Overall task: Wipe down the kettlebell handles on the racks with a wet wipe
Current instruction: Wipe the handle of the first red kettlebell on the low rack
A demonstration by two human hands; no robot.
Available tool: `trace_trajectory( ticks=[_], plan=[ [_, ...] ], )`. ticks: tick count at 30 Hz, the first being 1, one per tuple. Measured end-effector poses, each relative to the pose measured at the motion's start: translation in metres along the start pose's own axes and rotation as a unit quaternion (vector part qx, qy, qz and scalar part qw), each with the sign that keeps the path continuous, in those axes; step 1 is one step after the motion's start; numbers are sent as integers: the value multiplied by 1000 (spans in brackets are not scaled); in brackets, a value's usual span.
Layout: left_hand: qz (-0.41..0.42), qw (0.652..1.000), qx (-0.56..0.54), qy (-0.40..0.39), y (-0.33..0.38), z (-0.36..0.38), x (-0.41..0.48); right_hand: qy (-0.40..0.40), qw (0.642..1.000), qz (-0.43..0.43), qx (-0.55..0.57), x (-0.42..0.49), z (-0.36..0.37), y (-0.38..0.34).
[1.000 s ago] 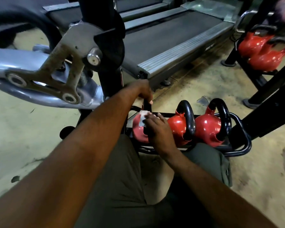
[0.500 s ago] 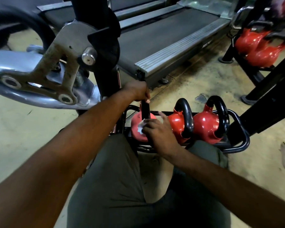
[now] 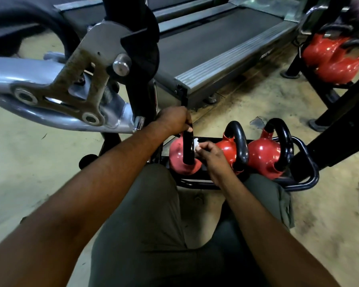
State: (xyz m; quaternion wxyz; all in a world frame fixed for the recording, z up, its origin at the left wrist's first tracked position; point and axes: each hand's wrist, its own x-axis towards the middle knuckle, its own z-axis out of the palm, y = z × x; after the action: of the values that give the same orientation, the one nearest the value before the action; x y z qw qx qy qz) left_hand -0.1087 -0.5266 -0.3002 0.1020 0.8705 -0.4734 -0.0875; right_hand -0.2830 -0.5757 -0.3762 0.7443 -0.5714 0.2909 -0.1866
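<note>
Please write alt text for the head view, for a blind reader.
A person's left hand grips the black handle of a red kettlebell while the right hand holds a white wipe against it. Two more kettlebells stand beside it on a low black rack.

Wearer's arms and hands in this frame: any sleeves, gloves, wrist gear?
Both arms are bare as far up as the frame shows, with no sleeves in view. The left hand and right hand are ungloved, with no watch or band visible. The only clothing in view is olive-green legwear.
</note>
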Motion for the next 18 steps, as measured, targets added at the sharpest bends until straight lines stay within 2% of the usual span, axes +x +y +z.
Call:
trace_trajectory(
  ticks=[1, 2, 4, 7, 8, 9, 10, 12, 14, 16, 18],
  plan=[
    [-4, 1000, -6, 0, 1, 0, -1, 25, 993, -76, -91, -8, -2, 3],
    [-8, 1000, -14, -5, 2, -2, -2, 50, 970, -154, -181, -15, -2, 6],
    [-13, 999, -29, -16, 3, -3, -2, 90, 890, -279, -350, -18, 4, 11],
    [-16, 999, -29, -20, 3, -4, -7, 69, 721, -366, -584, -16, 27, 13],
    [-13, 999, -31, -17, 3, -3, -9, 62, 691, -376, -614, -17, 32, 15],
    [-11, 999, -36, -13, 3, -2, -10, 56, 683, -380, -621, -18, 32, 18],
    [-11, 999, -39, -10, 2, -1, -11, 51, 686, -378, -620, -19, 28, 24],
    [-8, 999, -45, -5, 1, 1, -11, 62, 723, -350, -592, -25, 11, 36],
    [-6, 999, -52, -8, 0, 1, -12, 91, 812, -309, -487, -29, -3, 42],
    [-3, 998, -64, -7, 0, 1, -11, 94, 908, -240, -330, -31, -6, 37],
    [1, 997, -77, -4, 0, 2, -9, 59, 962, -149, -222, -23, -4, 28]
  ],
)
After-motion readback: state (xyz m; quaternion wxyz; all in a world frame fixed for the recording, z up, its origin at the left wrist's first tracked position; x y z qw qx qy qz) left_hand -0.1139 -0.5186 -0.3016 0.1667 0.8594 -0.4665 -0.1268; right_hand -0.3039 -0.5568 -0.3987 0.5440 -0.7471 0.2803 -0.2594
